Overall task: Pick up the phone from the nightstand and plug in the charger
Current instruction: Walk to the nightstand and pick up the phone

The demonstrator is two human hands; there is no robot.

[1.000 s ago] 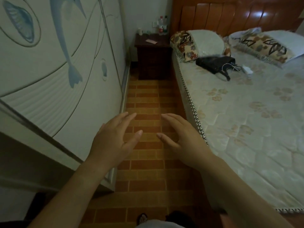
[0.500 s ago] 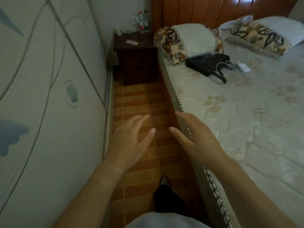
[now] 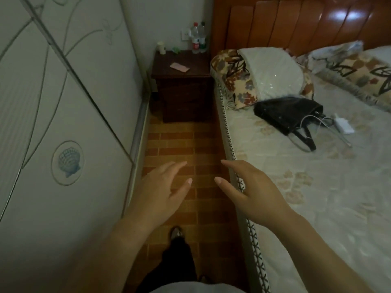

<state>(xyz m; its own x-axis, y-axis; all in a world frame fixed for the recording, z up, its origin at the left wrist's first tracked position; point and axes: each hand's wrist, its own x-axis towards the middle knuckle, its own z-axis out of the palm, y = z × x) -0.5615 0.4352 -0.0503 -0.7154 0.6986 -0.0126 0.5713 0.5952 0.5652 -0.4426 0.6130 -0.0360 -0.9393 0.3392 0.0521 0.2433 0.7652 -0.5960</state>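
Reaching forward over the brick floor [image 3: 179,144], the left hand [image 3: 156,197] and the right hand [image 3: 256,195] hold nothing, fingers spread and loose. On the right is the bed [image 3: 317,187], with a black bag [image 3: 285,112] and a white charger [image 3: 343,125] with its cable. Far ahead stands the nightstand [image 3: 182,81]; the pink phone [image 3: 179,67] lies flat on its top, near two bottles [image 3: 198,38] at the far edge.

A brick-patterned floor [image 3: 182,144] runs between a white wardrobe [image 3: 63,123] and the bed [image 3: 317,187], whose glossy wooden headboard [image 3: 296,24] catches light.
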